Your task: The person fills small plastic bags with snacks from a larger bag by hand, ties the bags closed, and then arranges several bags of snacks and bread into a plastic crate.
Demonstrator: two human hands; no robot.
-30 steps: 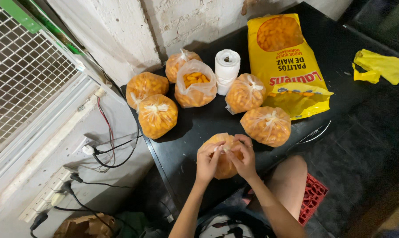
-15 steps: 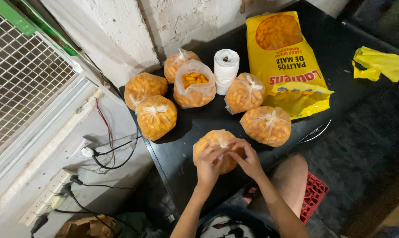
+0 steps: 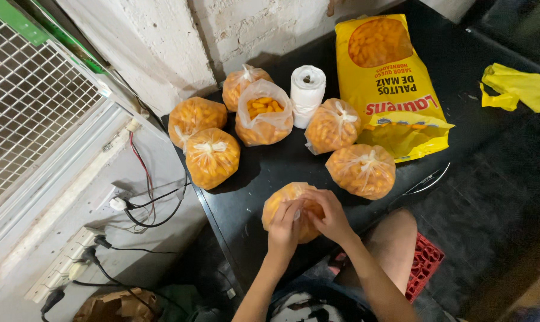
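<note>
Altogether seven small clear bags of orange corn puffs sit on the black table. One of them, the bag in hand, lies at the near edge of the table, just in front of the person. The left hand and the right hand both close over its top, fingers curled and pressed together on the plastic; whether they pinch the neck itself is hard to tell, since the hands hide it.

Six more bags stand behind. Five are knotted shut: one tied bag at the left front, another just behind it and touching, a third near the wall, a fourth beside the roll, and a fifth nearest the right hand. One open bag stands with its mouth loose and puffs showing inside.

One white roll, apparently of thin bags or paper, stands upright between the open bag and the fourth tied bag. One large yellow snack sack lies flat, its open end toward the person, puffs visible at the mouth. One crumpled yellow wrapper lies well apart at the far right. A red crate shows under the person's knee.
</note>
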